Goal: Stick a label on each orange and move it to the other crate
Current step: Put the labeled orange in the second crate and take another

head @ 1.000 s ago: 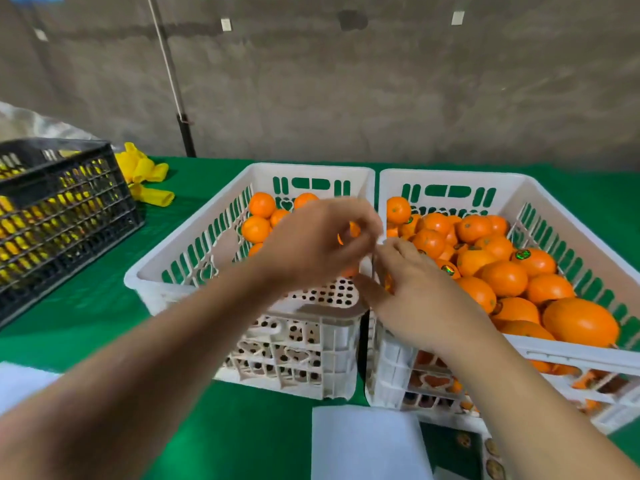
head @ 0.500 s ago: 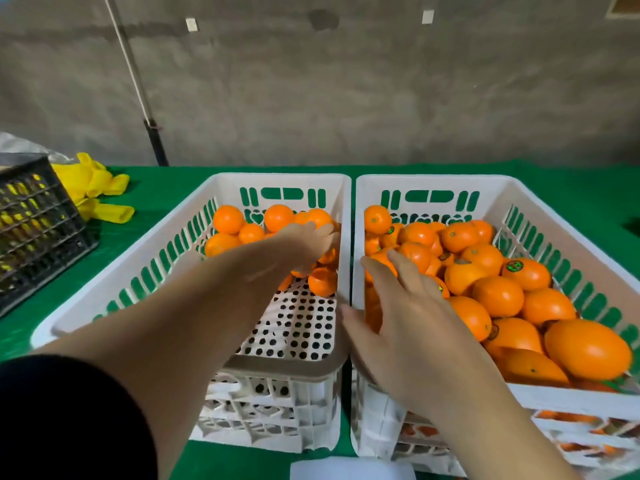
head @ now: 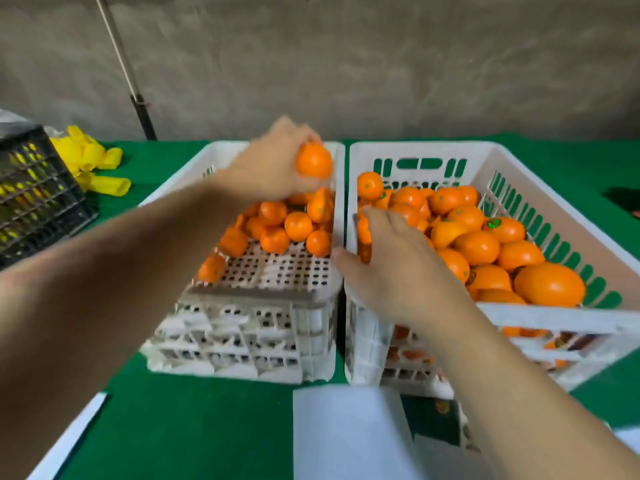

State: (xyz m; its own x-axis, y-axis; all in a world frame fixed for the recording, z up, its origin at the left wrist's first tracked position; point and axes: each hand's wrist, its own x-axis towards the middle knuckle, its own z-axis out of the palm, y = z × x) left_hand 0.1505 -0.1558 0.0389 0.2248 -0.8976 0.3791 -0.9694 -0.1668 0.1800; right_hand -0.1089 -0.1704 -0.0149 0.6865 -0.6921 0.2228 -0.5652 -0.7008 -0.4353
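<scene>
Left hand [head: 273, 168] grips an orange [head: 314, 161] above the far end of the left crate [head: 242, 327]. Right hand [head: 398, 261], fingers spread and holding nothing, reaches over the near-left corner of the right crate [head: 554, 318], fingertips among its oranges [head: 478, 247].

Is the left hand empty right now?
No, the left hand grips an orange above the left crate.
</scene>
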